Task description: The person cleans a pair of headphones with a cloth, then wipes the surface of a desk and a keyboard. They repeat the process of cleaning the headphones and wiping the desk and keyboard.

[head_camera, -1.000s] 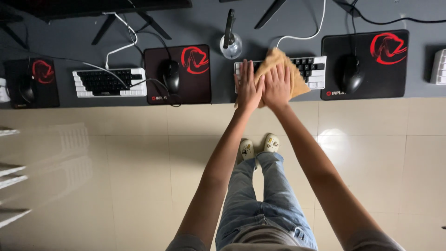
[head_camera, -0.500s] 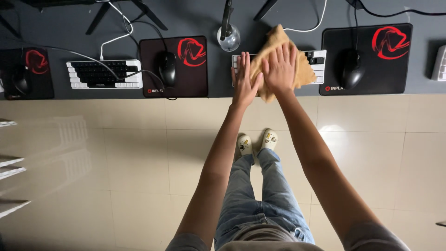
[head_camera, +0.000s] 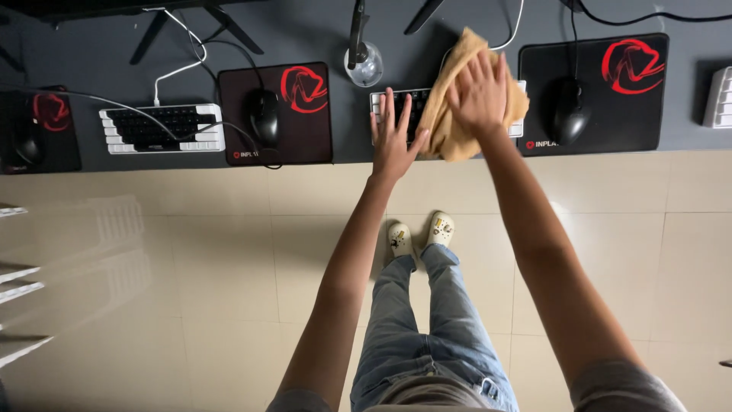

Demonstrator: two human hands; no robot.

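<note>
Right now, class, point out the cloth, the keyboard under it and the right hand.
cloth [head_camera: 444, 130], head view, lower folded part left of the hand.
keyboard [head_camera: 416, 101], head view, bare keys between the hands.
right hand [head_camera: 479, 91], head view, back of the hand.

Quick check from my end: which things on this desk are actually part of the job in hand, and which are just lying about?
In use:
cloth under the right hand
keyboard under the left hand

Lying about:
left keyboard
mouse
right mouse
mouse pad
stand

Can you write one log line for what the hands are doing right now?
left hand: flat on keyboard | right hand: pressing tan cloth on keyboard | desk: dark grey
</note>
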